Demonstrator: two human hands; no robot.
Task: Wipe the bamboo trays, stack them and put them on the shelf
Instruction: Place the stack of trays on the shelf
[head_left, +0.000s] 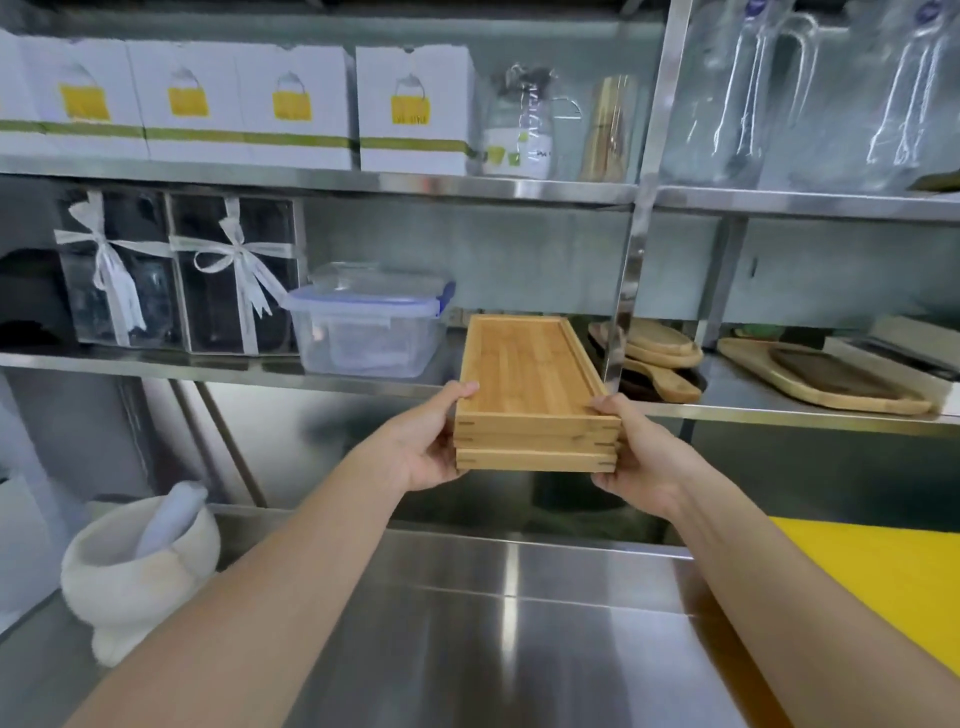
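Note:
A stack of three rectangular bamboo trays (530, 374) is held in the air, its far end reaching over the front edge of the steel shelf (363, 382). My left hand (426, 441) grips the stack's near left corner, thumb on the top rim. My right hand (641, 457) grips the near right corner the same way. The trays lie level and squarely aligned, long side pointing away from me.
A clear plastic box with a blue lid (366, 327) sits left of the trays on the shelf. A steel upright (623, 291) and wooden boards (660, 353) stand on the right. White mortar and pestle (140, 566) and yellow board (872, 587) lie on the counter.

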